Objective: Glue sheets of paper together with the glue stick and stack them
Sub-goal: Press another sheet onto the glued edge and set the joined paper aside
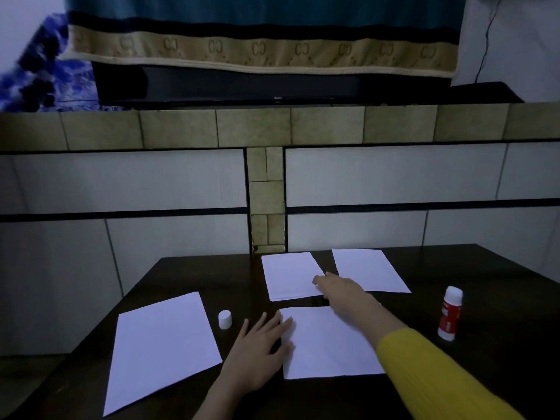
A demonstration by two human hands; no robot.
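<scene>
Your left hand (263,348) lies flat, pinning the near sheet (328,344); your right hand (339,291), fingers straight, reaches to twelve o'clock for the far sheet (289,275). Thin, floppy, likely slippery: lift by an edge.

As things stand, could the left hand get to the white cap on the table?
Probably yes. The left hand rests flat on the near sheet's left edge, holding nothing, and the cap stands upright just to its left on bare table, with nothing lying between them.
</scene>
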